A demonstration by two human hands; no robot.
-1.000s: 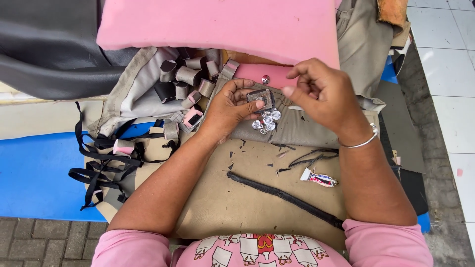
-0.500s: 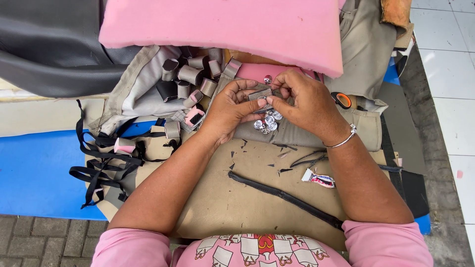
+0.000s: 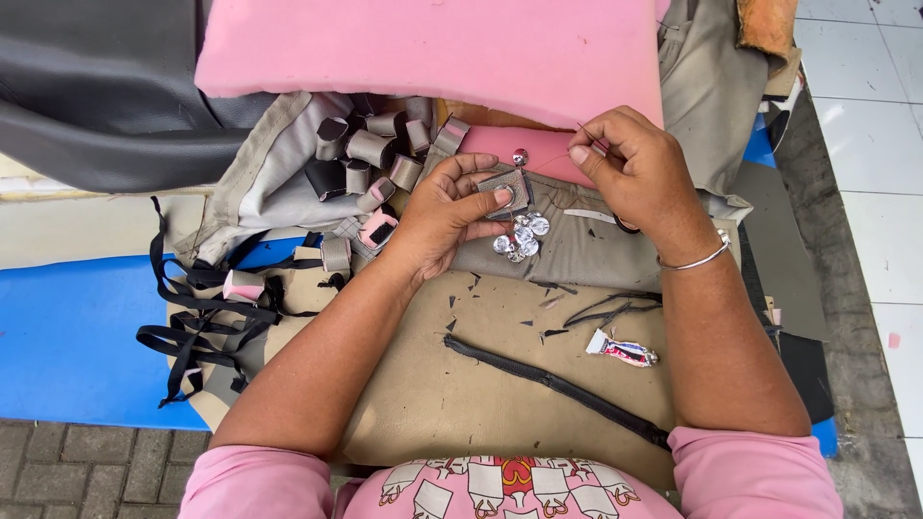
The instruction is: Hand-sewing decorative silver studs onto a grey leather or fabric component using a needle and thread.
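My left hand (image 3: 444, 216) pinches a small square grey fabric patch (image 3: 508, 189) with a round silver button (image 3: 520, 157) just above it. My right hand (image 3: 636, 171), with a silver bangle at the wrist, is drawn back to the right and pinches a thin needle with thread (image 3: 588, 135) that runs toward the patch. Under the patch lies a little heap of silver round buttons (image 3: 519, 236) on beige-grey cloth (image 3: 596, 250).
A thick pink foam slab (image 3: 433, 53) lies across the top. Several grey fabric loops (image 3: 370, 154) and black straps (image 3: 192, 317) sit at the left on a blue mat (image 3: 67, 336). A black zipper strip (image 3: 558, 389) and a small glue tube (image 3: 623, 352) rest on tan cloth (image 3: 433, 384).
My right hand has drawn away from the left hand, up and to the right, pulling the thread out. The left hand keeps holding the patch.
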